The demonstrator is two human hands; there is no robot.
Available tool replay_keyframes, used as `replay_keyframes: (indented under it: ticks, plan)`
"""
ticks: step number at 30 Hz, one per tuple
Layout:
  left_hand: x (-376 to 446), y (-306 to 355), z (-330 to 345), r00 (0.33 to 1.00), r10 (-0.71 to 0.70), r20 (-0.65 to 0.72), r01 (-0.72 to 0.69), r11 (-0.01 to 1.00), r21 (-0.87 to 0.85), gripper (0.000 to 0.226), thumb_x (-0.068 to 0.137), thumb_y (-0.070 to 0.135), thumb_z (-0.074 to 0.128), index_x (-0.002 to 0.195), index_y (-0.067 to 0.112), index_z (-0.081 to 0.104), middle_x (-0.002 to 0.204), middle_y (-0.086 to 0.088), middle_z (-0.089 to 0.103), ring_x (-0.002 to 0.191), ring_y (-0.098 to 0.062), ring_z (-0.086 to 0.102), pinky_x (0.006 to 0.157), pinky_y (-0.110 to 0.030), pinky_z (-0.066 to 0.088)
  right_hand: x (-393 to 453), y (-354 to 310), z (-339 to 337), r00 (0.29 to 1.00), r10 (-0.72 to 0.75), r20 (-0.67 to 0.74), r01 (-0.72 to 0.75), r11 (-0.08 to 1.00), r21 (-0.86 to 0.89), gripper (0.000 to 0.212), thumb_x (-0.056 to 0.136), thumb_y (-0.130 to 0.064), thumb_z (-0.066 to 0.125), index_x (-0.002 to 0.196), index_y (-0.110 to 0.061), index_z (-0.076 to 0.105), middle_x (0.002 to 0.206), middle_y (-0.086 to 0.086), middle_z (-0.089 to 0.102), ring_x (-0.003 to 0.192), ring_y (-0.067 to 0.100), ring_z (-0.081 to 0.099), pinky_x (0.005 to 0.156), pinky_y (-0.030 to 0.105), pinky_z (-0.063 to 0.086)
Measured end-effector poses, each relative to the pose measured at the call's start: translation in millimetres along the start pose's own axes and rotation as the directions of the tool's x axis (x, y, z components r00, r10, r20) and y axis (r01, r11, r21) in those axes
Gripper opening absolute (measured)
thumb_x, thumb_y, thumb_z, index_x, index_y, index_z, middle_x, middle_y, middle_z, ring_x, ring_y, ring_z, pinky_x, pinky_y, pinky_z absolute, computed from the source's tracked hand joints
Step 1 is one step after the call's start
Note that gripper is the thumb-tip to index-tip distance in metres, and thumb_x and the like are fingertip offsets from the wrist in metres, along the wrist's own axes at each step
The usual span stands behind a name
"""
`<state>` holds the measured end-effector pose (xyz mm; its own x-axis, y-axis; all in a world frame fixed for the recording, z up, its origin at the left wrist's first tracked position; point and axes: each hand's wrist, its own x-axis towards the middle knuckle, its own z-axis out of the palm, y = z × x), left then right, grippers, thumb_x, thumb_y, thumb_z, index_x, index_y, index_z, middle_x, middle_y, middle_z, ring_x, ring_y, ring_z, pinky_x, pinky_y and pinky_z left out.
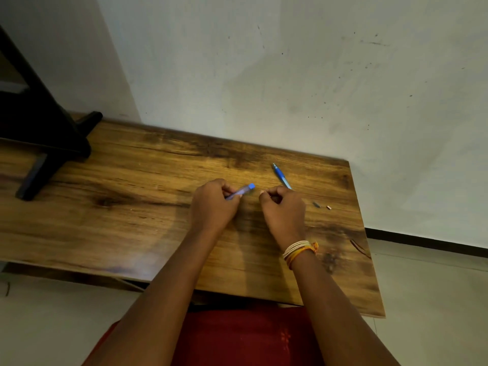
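Wooden counter [132, 207] carries one blue pen [281, 176] and two small bits [316, 205]; left hand [212, 204] grips one blue tube [241, 191], right hand [284, 210] curled, its hold unclear.

Dim, warm, perhaps slightly soft.

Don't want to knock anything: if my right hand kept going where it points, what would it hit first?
Probably the blue-capped tube in the left hand; the right hand points at its cap, though depth is unclear.
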<state>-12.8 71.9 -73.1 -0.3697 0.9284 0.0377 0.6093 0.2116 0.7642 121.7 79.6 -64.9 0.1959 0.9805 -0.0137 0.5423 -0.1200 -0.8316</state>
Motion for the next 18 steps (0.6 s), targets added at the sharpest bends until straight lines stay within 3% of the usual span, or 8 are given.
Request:
replay_keyframes:
  ticks: [2, 4, 5, 8, 11, 15, 18]
  plan:
    - [0.9, 0.7, -1.8, 0.999, 0.011, 0.031, -0.008, 0.995, -0.102, 0.007, 0.072, 0.021, 0.077, 0.076, 0.019, 0.072, 0.066, 0.004, 0.068, 0.062, -0.010, 0.065, 0.057, -0.022, 0.052, -0.4, -2.0, 7.3, 0.994, 0.085, 0.071, -0.094, 0.985, 0.145, 0.015, 0.086, -0.025, 0.066, 0.098, -0.018, 0.067, 0.079, -0.009, 0.066, 0.080, 0.010, 0.065, 0.067, 0.013, 0.049]
    - [1.4, 0.6, -3.9, 0.997, -0.016, 0.072, 0.032, 0.975, -0.220, 0.008, 0.072, 0.018, 0.079, 0.076, 0.019, 0.072, 0.065, 0.004, 0.069, 0.058, -0.007, 0.064, 0.050, -0.015, 0.050, 1.4, -4.6, 12.7, 0.979, 0.155, 0.133, -0.183, 0.954, 0.236, 0.029, 0.087, -0.026, 0.067, 0.113, -0.014, 0.063, 0.093, 0.000, 0.069, 0.088, 0.018, 0.068, 0.075, 0.033, 0.057]
    - [2.0, 0.0, -4.9, 0.993, -0.045, 0.111, 0.076, 0.953, -0.292, 0.008, 0.073, 0.016, 0.078, 0.077, 0.017, 0.072, 0.066, 0.002, 0.070, 0.058, -0.006, 0.065, 0.048, -0.014, 0.050, 1.7, -6.8, 13.5, 0.973, 0.173, 0.152, -0.210, 0.935, 0.285, 0.029, 0.087, -0.024, 0.068, 0.113, -0.012, 0.062, 0.097, 0.005, 0.070, 0.089, 0.020, 0.069, 0.074, 0.036, 0.059]
    - [4.5, -2.2, -9.2, 0.969, -0.104, 0.222, 0.192, 0.885, -0.423, 0.010, 0.078, 0.006, 0.074, 0.087, 0.006, 0.072, 0.069, -0.004, 0.071, 0.056, -0.011, 0.066, 0.049, -0.018, 0.054, 0.7, -13.0, 11.2, 0.959, 0.204, 0.197, -0.276, 0.831, 0.483, 0.009, 0.084, -0.012, 0.071, 0.092, -0.010, 0.067, 0.088, 0.010, 0.072, 0.074, 0.015, 0.071, 0.063, 0.024, 0.058]
    - [5.9, -2.8, -15.1, 0.965, -0.132, 0.229, 0.236, 0.821, -0.519, 0.010, 0.079, 0.000, 0.071, 0.089, 0.003, 0.070, 0.071, -0.006, 0.069, 0.051, -0.008, 0.066, 0.052, -0.019, 0.056, -0.6, -15.9, 9.4, 0.934, 0.217, 0.285, -0.349, 0.730, 0.588, 0.005, 0.083, -0.007, 0.071, 0.087, -0.007, 0.069, 0.082, 0.009, 0.071, 0.071, 0.016, 0.069, 0.062, 0.023, 0.057]
    - [7.5, -3.7, -19.8, 0.927, -0.268, 0.263, 0.372, 0.566, -0.736, 0.014, 0.082, 0.004, 0.070, 0.093, 0.011, 0.066, 0.084, -0.010, 0.071, 0.064, -0.012, 0.069, 0.065, -0.024, 0.058, -2.1, -21.2, 7.7, 0.865, 0.198, 0.460, -0.490, 0.527, 0.694, 0.015, 0.091, -0.003, 0.059, 0.101, 0.006, 0.065, 0.086, 0.014, 0.068, 0.071, 0.017, 0.067, 0.062, 0.024, 0.058]
    - [7.0, -1.6, -16.7, 0.888, -0.311, 0.339, 0.442, 0.373, -0.815, 0.018, 0.084, 0.007, 0.069, 0.101, 0.008, 0.064, 0.087, -0.012, 0.071, 0.069, -0.015, 0.070, 0.069, -0.025, 0.059, -3.6, -22.8, 7.7, 0.844, 0.207, 0.495, -0.532, 0.443, 0.721, 0.016, 0.089, -0.003, 0.061, 0.101, 0.006, 0.066, 0.085, 0.014, 0.069, 0.070, 0.016, 0.068, 0.062, 0.023, 0.058]
